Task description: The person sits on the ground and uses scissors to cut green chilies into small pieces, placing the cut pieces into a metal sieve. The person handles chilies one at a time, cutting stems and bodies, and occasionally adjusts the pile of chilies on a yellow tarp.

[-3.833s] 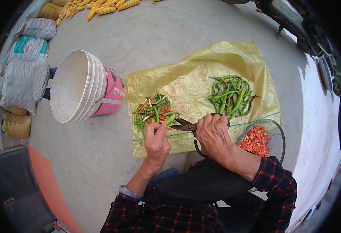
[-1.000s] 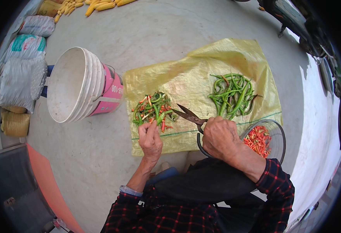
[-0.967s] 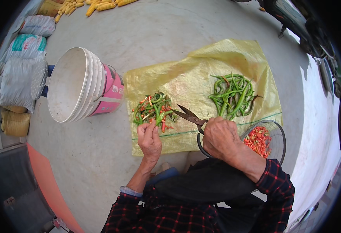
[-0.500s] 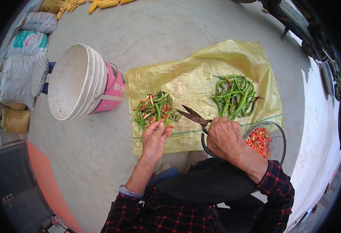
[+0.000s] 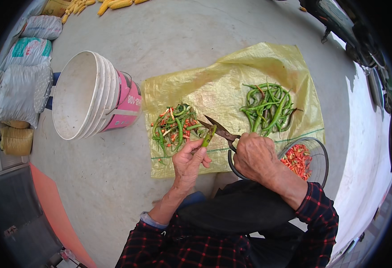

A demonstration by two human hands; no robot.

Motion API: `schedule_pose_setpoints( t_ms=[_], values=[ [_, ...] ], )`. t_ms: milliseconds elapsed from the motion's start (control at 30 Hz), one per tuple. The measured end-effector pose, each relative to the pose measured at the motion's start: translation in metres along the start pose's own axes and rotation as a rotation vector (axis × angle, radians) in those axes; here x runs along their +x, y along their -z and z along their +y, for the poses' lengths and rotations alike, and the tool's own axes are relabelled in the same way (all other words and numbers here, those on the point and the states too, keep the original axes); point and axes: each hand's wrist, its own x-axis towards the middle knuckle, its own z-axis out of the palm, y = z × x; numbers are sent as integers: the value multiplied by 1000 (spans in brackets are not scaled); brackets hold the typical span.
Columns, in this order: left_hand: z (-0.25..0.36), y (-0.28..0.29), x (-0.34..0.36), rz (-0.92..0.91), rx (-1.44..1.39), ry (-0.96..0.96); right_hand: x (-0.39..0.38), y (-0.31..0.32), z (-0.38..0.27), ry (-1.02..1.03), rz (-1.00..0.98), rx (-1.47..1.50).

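Note:
My left hand [image 5: 189, 163] pinches a short piece of green chili pepper [image 5: 209, 136], dark-spotted along its side, and holds it upright. Gripped in my right hand [image 5: 256, 156] are dark scissors [image 5: 223, 132], blades parted and pointing to the left. The pepper's upper part lies at the blades; whether they touch it I cannot tell. Beyond my left hand is a mixed pile of red and green chili pieces [image 5: 178, 125]. Whole green chilies [image 5: 269, 107] are heaped past my right hand. A wire basket [image 5: 326, 163] with cut red chilies [image 5: 298, 161] stands beside my right wrist.
A yellow woven sheet [image 5: 223, 80] lies under both piles on the concrete floor. On its left stands a white and pink bucket [image 5: 127, 100]. Stuffed sacks [image 5: 24, 87] line the far left, corn cobs [image 5: 121, 4] lie at the top, and a parked vehicle [image 5: 339, 31] is at upper right.
My left hand has moved right and brought the green chili piece up to the scissors, turning it upright. My right hand stays nearly in place, the blades still parted.

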Motion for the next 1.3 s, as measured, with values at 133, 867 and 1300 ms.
schedule_pose_setpoints(
  t_ms=[133,867,1300],
  values=[
    [-9,5,4,115,322,-158,-1,-1,3,18,-57,61],
    [-6,10,6,218,333,-386,22,19,11,-248,-727,968],
    [0,11,1,193,396,-414,26,29,9,-466,-884,1295]
  ],
)
